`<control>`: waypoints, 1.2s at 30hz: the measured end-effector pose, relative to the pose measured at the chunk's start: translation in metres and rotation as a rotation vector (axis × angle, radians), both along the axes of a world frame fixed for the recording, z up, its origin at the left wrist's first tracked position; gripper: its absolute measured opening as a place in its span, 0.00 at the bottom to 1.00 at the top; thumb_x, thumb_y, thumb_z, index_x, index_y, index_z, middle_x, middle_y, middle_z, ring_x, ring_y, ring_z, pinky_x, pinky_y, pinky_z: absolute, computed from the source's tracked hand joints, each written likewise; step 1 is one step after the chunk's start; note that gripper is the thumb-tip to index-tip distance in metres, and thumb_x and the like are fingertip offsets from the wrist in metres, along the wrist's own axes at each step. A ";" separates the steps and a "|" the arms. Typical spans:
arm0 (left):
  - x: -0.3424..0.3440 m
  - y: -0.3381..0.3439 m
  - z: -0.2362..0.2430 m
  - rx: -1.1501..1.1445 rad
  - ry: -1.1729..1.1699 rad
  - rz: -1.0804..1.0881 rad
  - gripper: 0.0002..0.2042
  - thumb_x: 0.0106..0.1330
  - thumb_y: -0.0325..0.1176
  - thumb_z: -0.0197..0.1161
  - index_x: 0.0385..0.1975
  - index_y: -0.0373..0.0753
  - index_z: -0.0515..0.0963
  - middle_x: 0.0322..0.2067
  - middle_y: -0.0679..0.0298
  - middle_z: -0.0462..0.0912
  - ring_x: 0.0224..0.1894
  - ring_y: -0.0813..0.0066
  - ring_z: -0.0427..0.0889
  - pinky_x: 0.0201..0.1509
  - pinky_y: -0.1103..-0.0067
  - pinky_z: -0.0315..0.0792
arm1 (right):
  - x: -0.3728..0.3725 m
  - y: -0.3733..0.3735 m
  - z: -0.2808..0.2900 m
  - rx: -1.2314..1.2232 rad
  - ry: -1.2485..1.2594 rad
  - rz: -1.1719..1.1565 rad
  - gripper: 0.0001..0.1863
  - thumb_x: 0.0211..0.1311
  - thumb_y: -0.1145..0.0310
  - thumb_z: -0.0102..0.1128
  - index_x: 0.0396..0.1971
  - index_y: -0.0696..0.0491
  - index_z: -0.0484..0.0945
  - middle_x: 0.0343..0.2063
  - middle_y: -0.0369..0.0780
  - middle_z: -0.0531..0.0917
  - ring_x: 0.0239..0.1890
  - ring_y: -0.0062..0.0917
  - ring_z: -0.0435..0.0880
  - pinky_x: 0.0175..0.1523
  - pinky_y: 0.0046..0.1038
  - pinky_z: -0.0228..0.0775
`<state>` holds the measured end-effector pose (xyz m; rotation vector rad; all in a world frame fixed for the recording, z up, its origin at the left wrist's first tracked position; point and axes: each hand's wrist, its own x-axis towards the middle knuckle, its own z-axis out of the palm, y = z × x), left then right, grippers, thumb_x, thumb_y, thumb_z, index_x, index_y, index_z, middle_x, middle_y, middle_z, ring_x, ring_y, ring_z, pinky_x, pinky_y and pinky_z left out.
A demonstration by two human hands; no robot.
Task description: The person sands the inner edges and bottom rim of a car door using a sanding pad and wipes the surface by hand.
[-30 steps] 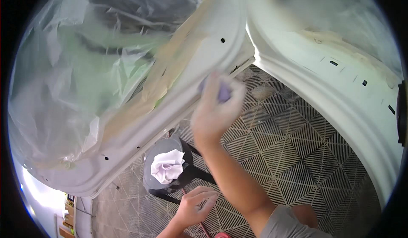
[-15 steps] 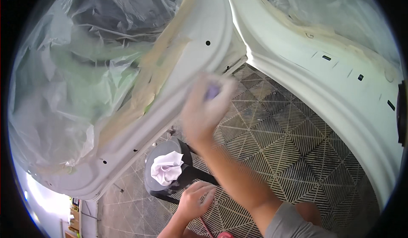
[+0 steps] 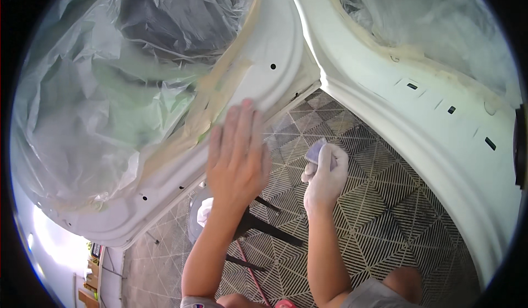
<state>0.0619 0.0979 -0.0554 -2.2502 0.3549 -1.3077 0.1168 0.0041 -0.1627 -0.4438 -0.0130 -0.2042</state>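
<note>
My left hand, slightly blurred, reaches up with fingers stretched out flat. Its fingertips lie over the edge of the pale grey-white car door panel, seemingly touching it. In my right hand, dusted white, a small purple piece of sandpaper is pinched between thumb and fingers. That hand is held over the floor, apart from both panels. Below my left hand stands a dark stool, partly hidden by my forearm. A crumpled white cloth on its seat is mostly covered by the arm.
Clear plastic sheeting and tan masking tape cover the door's inner part. At right curves a white car body panel with slots. Patterned grated tiles form the floor, with a red hose across it.
My right hand has come down and right from near the door's edge, keeping the purple sandpaper. My left hand has risen from beside the stool to the door panel, its fingers straightened.
</note>
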 end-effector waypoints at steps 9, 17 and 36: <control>0.036 -0.047 -0.048 -0.630 0.341 -0.493 0.19 0.67 0.31 0.57 0.57 0.31 0.72 0.57 0.51 0.75 0.59 0.56 0.75 0.62 0.66 0.67 | 0.010 -0.042 -0.017 0.846 -0.496 0.428 0.13 0.75 0.71 0.43 0.54 0.57 0.69 0.33 0.41 0.75 0.26 0.19 0.75 0.25 0.21 0.75; 0.009 -0.036 -0.121 -2.099 1.399 -1.026 0.15 0.74 0.35 0.49 0.50 0.31 0.73 0.44 0.61 0.78 0.42 0.73 0.78 0.46 0.76 0.73 | 0.002 -0.054 -0.007 0.979 -1.005 0.710 0.17 0.74 0.72 0.37 0.57 0.62 0.66 0.36 0.45 0.73 0.25 0.24 0.80 0.22 0.20 0.76; -0.023 0.035 -0.069 -1.990 0.845 -1.055 0.09 0.72 0.36 0.55 0.38 0.35 0.75 0.35 0.58 0.80 0.37 0.69 0.79 0.39 0.73 0.73 | -0.006 0.002 0.027 -0.187 -0.420 0.027 0.16 0.72 0.77 0.52 0.57 0.62 0.73 0.49 0.48 0.81 0.49 0.27 0.83 0.42 0.23 0.86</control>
